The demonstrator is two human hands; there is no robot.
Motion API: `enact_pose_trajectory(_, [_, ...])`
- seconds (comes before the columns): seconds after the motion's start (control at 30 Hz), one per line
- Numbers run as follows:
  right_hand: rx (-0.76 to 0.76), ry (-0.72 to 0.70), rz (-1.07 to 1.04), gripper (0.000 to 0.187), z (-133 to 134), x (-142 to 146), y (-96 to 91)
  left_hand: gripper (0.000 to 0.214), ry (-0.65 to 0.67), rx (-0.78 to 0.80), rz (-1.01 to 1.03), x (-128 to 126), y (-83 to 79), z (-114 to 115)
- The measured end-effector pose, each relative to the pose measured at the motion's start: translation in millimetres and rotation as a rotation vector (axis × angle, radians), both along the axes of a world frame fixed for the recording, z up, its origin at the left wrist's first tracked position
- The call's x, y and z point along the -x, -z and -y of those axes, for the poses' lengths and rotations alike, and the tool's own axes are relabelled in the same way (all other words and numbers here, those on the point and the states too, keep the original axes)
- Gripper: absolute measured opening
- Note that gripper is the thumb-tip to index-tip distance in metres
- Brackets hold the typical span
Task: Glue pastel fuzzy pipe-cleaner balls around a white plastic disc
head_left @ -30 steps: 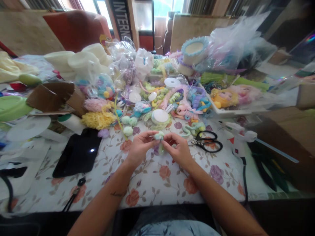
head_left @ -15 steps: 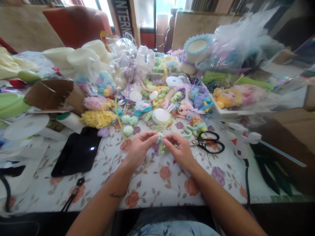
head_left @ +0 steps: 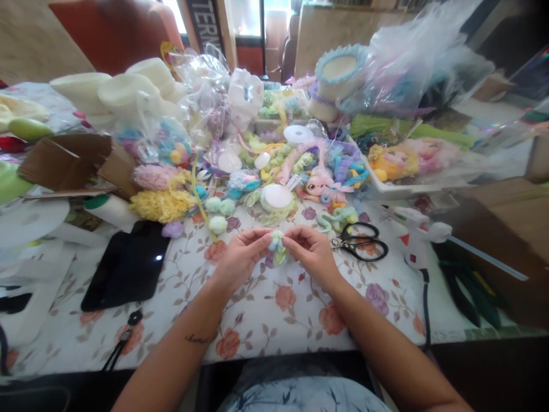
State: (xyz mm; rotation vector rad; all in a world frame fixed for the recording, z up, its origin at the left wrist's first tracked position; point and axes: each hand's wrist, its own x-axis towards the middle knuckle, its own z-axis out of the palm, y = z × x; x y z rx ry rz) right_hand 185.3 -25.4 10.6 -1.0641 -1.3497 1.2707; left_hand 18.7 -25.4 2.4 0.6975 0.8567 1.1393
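Observation:
Pinched between both hands, low over the flowered cloth, is a small fuzzy pale green and light blue chenille piece (head_left: 278, 243). My left hand (head_left: 240, 257) grips its left side with thumb and fingertips. On the other side, my right hand (head_left: 312, 254) holds it the same way, and its lower end hangs down between them. Black-handled scissors (head_left: 349, 243) lie just right of my right hand. Beyond the hands sits a round white disc (head_left: 277, 196) on pale green yarn. Several mint pompoms (head_left: 218, 224) rest ahead of my left hand.
A black tablet (head_left: 124, 269) lies at left, near a brown cardboard box (head_left: 72, 163). At right are a glue gun (head_left: 418, 226) with its stick, green-handled pliers (head_left: 472, 292) and a tray (head_left: 398, 187) of dolls. Plastic bags (head_left: 412, 63) and yarn pieces crowd the back.
The view has shifted slightly. The fingertips have spread a little apart on the chenille piece, so more of it shows between them; both hands keep their hold.

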Motion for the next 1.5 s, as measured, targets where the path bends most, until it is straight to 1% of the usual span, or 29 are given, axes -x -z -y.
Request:
enact_pose_trajectory(0.3, [-0.029,0.026,0.013,0.018,0.0,0.9,2.7,0.017,-0.004,-0.002,-0.012,0.2,0.4,1.4])
enact_pose_trajectory(0.63, [-0.084,0.042,0.107,0.015,0.4,1.1,5.5,0.02,-0.047,0.009,-0.045,-0.8,4.7,1.4])
enact_pose_trajectory(0.73, [-0.065,0.112,0.059,0.015,0.6,0.1,2.9,0.022,-0.073,-0.006,-0.041,-1.8,2.7,0.9])
enact_pose_trajectory(0.83, [-0.06,0.205,0.032,0.015,1.7,0.3,0.5,0.022,-0.154,-0.021,-0.024,-2.3,0.2,-0.4])
enact_pose_trajectory(0.9, [-0.063,0.163,0.083,0.015,2.6,1.2,0.4,0.022,-0.2,-0.035,-0.014,-2.7,-0.4,-1.0])
enact_pose_trajectory(1.0, [-0.088,0.035,0.213,0.017,3.1,2.8,2.5,0.024,-0.215,-0.053,-0.036,-4.3,0.8,-0.3])
enact_pose_trajectory(1.07, [-0.125,0.004,0.277,0.019,2.6,3.4,4.4,0.025,-0.216,-0.062,-0.083,-5.9,2.2,1.3])
enact_pose_trajectory(1.13, [-0.133,0.003,0.301,0.02,1.7,3.4,5.8,0.024,-0.22,-0.073,-0.145,-7.6,3.0,3.3])
enact_pose_trajectory(1.2, [-0.081,-0.013,0.271,0.021,0.8,3.0,6.4,0.022,-0.218,-0.09,-0.199,-8.9,2.5,5.0])
enact_pose_trajectory(1.33, [0.052,-0.065,0.12,0.023,-0.4,2.4,6.6,0.023,-0.204,-0.122,-0.244,-10.0,0.4,6.1])
enact_pose_trajectory(1.43, [0.088,-0.058,0.054,0.023,-0.6,2.2,6.4,0.021,-0.183,-0.175,-0.268,-10.0,-0.5,5.8])
enact_pose_trajectory(1.5, [0.102,-0.046,0.04,0.024,-0.5,1.9,5.7,0.023,-0.196,-0.234,-0.256,-9.7,-1.6,6.1])
